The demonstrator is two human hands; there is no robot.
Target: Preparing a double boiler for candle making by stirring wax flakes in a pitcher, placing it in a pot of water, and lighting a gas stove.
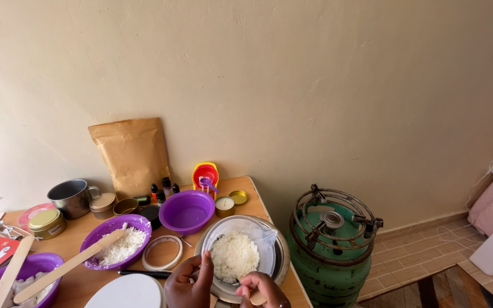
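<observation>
As the head view looks down, white crumbly flakes (234,255) heap in a clear bag inside a round metal pot (281,251) at the wooden tabletop's (246,185) near right edge. Left hand (188,282) pinches the bag's rim, thumb raised. Right hand (261,288) curls closed around a pale wooden stick (257,298). A smooth purple plastic bowl (187,211) sits behind.
</observation>
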